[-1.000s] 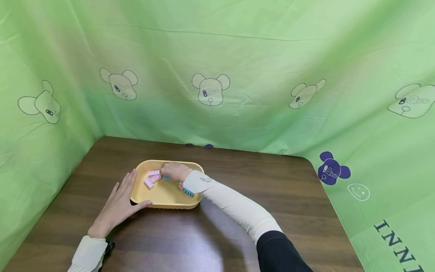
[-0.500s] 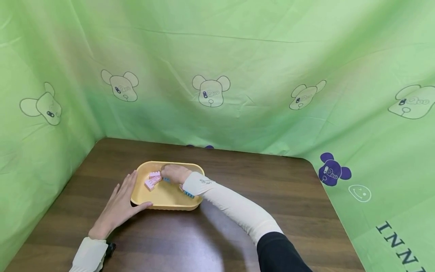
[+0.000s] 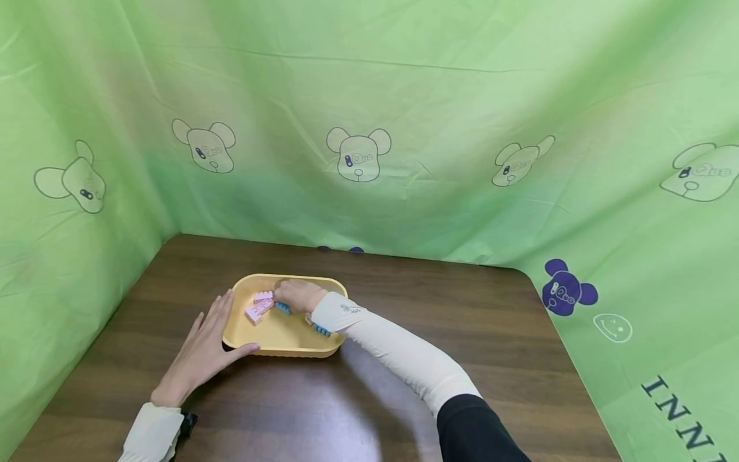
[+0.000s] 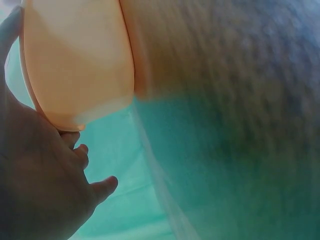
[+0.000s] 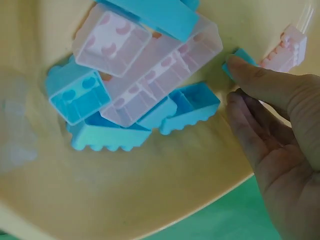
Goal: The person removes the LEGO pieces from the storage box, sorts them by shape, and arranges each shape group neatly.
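A yellow tray (image 3: 277, 343) on the wooden table holds pink and blue toy building bricks. My left hand (image 3: 199, 353) rests against the tray's left end, fingers extended along the outside and thumb at the front rim. My right hand (image 3: 299, 295) reaches inside near the back wall. Its thumb and curled fingers pinch a small blue building brick (image 5: 240, 62), partly hidden behind the thumb. Pink bricks (image 3: 260, 308) lie left of that hand. Under the right wrist, a pile of blue bricks (image 5: 107, 135) and pink bricks (image 5: 155, 75) shows in the right wrist view.
The brown wooden table (image 3: 462, 321) extends around the tray. A green curtain (image 3: 439, 212) with printed bear heads hangs behind it and along both sides. The right sleeve (image 3: 404, 346) crosses the tray's right rim.
The blue brick beside my right hand shows a little more than before and has shifted slightly. Both hands stay in nearly the same place.
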`<state>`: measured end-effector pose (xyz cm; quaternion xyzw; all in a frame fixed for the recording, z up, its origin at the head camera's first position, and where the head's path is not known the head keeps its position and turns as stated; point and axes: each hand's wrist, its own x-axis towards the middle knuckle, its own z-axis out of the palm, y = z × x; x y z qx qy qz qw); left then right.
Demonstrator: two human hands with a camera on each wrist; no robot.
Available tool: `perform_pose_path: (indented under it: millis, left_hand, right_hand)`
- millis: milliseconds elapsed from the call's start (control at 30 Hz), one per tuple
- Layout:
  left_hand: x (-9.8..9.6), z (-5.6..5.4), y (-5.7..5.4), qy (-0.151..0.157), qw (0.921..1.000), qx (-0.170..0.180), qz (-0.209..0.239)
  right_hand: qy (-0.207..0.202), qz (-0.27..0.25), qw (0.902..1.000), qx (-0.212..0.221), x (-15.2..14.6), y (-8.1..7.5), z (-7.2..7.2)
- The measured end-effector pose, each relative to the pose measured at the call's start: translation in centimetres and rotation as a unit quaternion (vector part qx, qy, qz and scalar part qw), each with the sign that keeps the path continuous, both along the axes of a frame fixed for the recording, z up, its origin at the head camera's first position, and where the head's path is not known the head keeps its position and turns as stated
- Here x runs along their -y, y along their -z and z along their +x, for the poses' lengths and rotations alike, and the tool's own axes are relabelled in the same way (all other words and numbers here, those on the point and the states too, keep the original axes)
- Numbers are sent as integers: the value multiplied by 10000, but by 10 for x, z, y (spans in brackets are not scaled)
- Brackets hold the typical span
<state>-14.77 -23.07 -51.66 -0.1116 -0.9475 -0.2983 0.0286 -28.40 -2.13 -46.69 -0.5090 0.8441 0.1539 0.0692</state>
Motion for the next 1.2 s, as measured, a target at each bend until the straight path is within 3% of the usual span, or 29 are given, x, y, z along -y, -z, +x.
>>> perform_pose_path:
  millis: [367,1200]
  left_hand:
    - [0,-1,-1,30,10000,-9,12]
    - [-3,2,-3,55,10000,-60,36]
  right_hand:
    - [316,-496,9971,477,-6,-13,-3]
    - [367,-1067,9931,330,-44,-43,9]
